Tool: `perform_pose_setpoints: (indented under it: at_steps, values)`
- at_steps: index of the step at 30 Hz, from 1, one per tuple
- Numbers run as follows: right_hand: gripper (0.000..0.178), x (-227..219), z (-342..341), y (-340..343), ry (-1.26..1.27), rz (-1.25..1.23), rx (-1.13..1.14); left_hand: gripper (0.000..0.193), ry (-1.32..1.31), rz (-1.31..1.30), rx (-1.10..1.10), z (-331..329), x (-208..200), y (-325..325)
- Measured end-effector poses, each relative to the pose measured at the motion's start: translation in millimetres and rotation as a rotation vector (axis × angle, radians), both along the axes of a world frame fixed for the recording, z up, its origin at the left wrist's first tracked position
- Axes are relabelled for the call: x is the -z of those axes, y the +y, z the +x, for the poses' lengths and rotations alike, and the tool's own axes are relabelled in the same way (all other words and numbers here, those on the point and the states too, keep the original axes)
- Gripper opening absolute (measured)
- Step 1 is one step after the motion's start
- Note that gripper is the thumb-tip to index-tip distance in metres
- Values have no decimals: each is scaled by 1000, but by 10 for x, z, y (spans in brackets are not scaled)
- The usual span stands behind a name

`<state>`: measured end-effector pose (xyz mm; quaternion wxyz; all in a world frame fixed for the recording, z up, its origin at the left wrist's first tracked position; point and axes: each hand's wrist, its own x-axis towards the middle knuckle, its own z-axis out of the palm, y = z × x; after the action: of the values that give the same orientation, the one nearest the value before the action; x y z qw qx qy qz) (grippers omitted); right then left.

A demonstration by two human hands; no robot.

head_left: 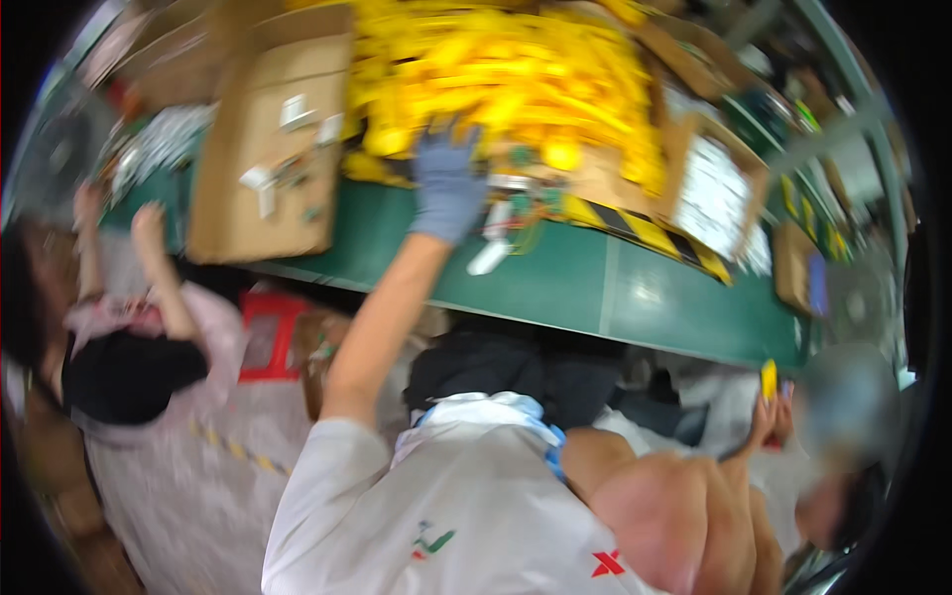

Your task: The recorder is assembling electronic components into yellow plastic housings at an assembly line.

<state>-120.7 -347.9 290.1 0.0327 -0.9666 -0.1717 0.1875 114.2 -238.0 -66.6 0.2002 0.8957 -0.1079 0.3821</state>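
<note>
My left hand (446,183), in a grey-blue glove, stretches forward over the green table. Its fingers are spread and reach the near edge of a big heap of yellow plastic pieces (496,74); nothing shows in its grip. Just right of the glove lies a cluster of small green circuit boards with wires (535,203) and a white part (488,258). My right arm (650,516) is bent close to me at the lower right, and its hand is out of the picture. The view is smeared by motion.
Left of my hand stands a shallow cardboard box (263,218) with a few white parts. Another box (709,188) with white pieces sits at the right. Black-yellow tape (620,220) crosses the green table (555,288). Co-workers sit on both sides; the right one's hand (764,416) holds something yellow.
</note>
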Motion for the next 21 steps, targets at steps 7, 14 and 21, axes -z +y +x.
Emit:
perform_pose_setpoints:
  at_steps: [7, 14, 21]
  values:
    - [28, 244, 240, 241, -43, 423, 55, 42, -92, -118, 89, -153, -22, 192]
    - [35, 652, -142, -293, -50, 981, 121, 46, -118, -185, 233, -16, -55, -183]
    - [44, 906, 145, -456, -264, 1456, 181, 43, -83, -296, 228, -101, 7, -236]
